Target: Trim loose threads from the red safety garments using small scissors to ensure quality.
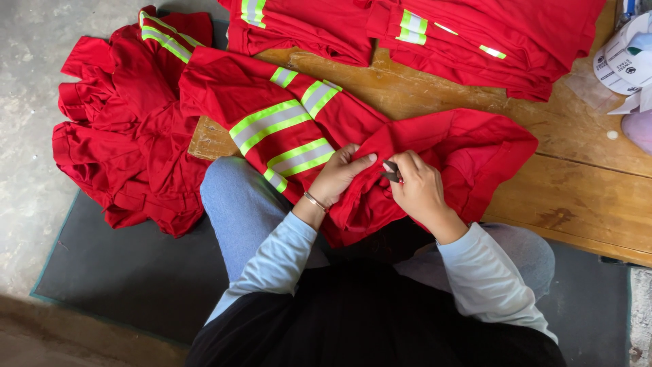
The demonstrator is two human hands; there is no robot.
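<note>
Pinching a fold of the red garment [435, 146] in my left hand [337, 175], I close my right hand [418, 187] around small dark snips [392, 172] lying just between both hands.

A white package [625, 58] with dark printing and small green marks is seen at the upper right edge of the view, on the far right end of the wooden table [577, 197]. It is rounded, like a bundle or roll wrapped in printed white film, and is cut off by the frame. Just below it, a pale pink, soft-looking bag [640, 129] is partly shown at the edge. A clear plastic wrapper [589, 87] lies flat on the table just left of the white package. No signs or screens are seen.
</note>
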